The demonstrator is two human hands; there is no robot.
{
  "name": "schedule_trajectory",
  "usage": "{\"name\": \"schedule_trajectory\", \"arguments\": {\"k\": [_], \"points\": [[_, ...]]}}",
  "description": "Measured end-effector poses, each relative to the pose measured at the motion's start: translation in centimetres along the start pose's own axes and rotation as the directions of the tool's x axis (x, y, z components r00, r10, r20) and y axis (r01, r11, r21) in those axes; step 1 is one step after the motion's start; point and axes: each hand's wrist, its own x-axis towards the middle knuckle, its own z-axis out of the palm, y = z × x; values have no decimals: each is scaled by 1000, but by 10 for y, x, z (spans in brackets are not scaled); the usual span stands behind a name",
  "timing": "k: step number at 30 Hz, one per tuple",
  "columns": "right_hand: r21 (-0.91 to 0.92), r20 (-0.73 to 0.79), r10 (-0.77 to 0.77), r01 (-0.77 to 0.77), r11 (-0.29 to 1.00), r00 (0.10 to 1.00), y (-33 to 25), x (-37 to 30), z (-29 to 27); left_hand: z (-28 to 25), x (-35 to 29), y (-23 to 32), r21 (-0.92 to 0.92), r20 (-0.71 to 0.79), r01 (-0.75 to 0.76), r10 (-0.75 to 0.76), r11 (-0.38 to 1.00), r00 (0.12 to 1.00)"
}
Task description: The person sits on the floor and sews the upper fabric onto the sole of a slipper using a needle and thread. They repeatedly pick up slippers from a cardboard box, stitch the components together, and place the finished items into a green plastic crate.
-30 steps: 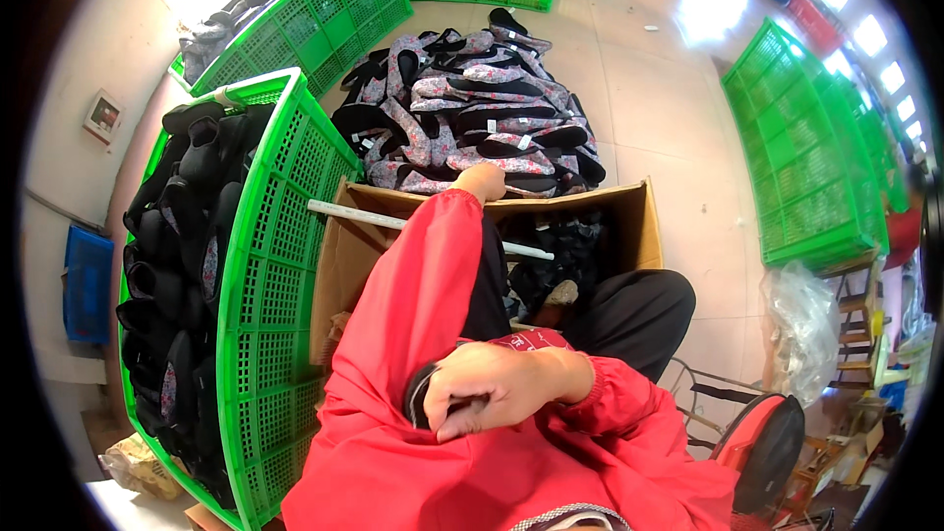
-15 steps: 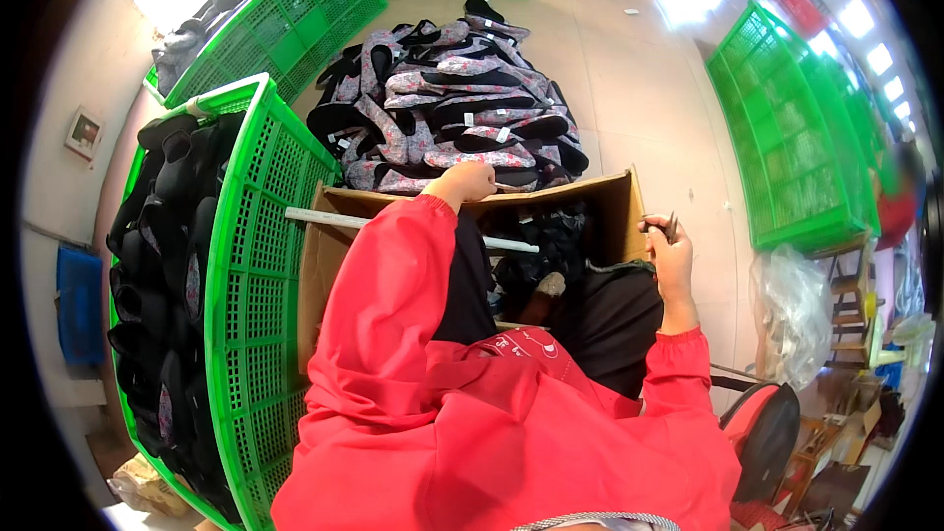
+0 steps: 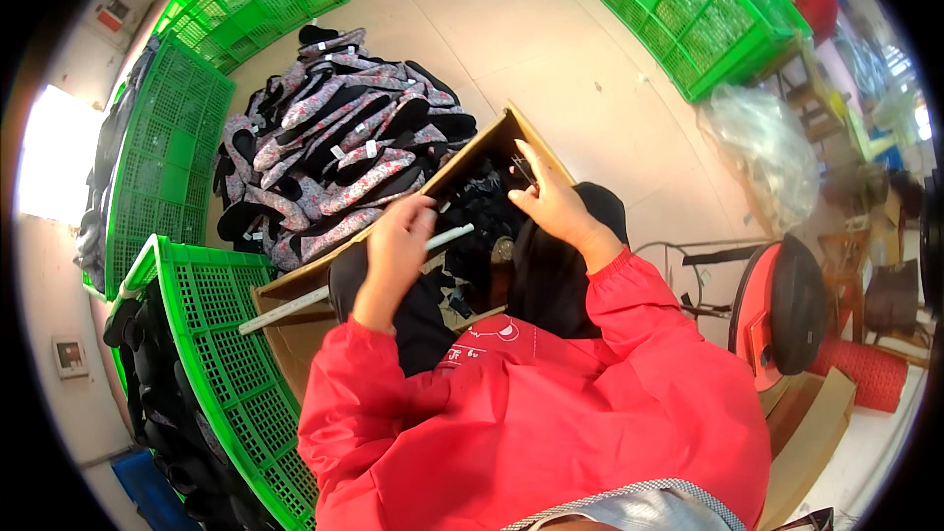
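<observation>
My right hand [image 3: 559, 205] is over the right side of a cardboard box [image 3: 324, 258], holding small pointed metal thread snips [image 3: 523, 169]. Its index finger stretches forward along them. My left hand [image 3: 395, 244] hovers over the box's left side, close to a white rod [image 3: 285, 315] that lies across the box. The left fingers are curled and slightly blurred, and anything in them is hidden. Beyond the box rim lies a big heap of slippers [image 3: 339, 152] in grey flowered cloth with black parts. Dark scraps [image 3: 477, 226] fill the box between my knees.
A green crate [image 3: 221, 334] holding dark slippers [image 3: 157, 383] stands close on my left. More green crates [image 3: 162, 167] line the far left, and another [image 3: 678, 10] is at the far right. A clear plastic bag [image 3: 762, 152] and a red-and-black round seat [image 3: 782, 305] are to the right.
My view has turned to the right. My left hand has drawn back from the slipper heap to above the box. The right hand has come inward over the box with the snips.
</observation>
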Motion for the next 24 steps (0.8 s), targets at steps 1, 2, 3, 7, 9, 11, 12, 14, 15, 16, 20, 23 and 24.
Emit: {"name": "schedule_trajectory", "arguments": {"k": [1,2,3,7,9,11,12,14,15,16,20,23,24], "points": [[21,-36,-94,95,995,995,0,-11,9,15,-17,9,-97,39,-95,99,991,994],[71,-33,-110,112,991,993,7,-21,17,31,-31,16,-202,73,-181,200,962,977],[119,3,-39,38,992,999,12,-32,28,40,-42,24,-240,124,-214,248,947,961],[73,71,62,-68,995,995,22,-42,58,59,-55,32,-260,188,-219,271,941,944],[48,75,29,-33,998,997,25,-37,62,63,-51,26,-277,232,-106,174,955,957],[21,80,-11,9,1000,997,24,-28,64,64,-47,24,-231,226,-96,149,968,963],[-49,74,8,-5,999,997,25,-23,67,65,-45,23,-207,222,-92,138,974,965],[-191,55,47,-36,981,997,27,-14,77,70,-44,20,-160,212,-168,200,973,957],[-204,39,15,-7,979,999,29,-15,80,74,-45,18,-142,191,-221,246,965,950],[-210,33,7,0,978,999,30,-15,81,76,-45,17,-122,172,-274,292,954,941],[-217,7,1,0,976,1000,32,-16,82,79,-45,14,-121,210,-267,287,956,935],[-191,-69,-84,69,979,994,41,-15,82,78,-44,18,-186,253,-227,270,956,929],[-178,-100,-125,106,978,987,41,-16,83,78,-44,18,-200,249,-237,283,951,926]]}}
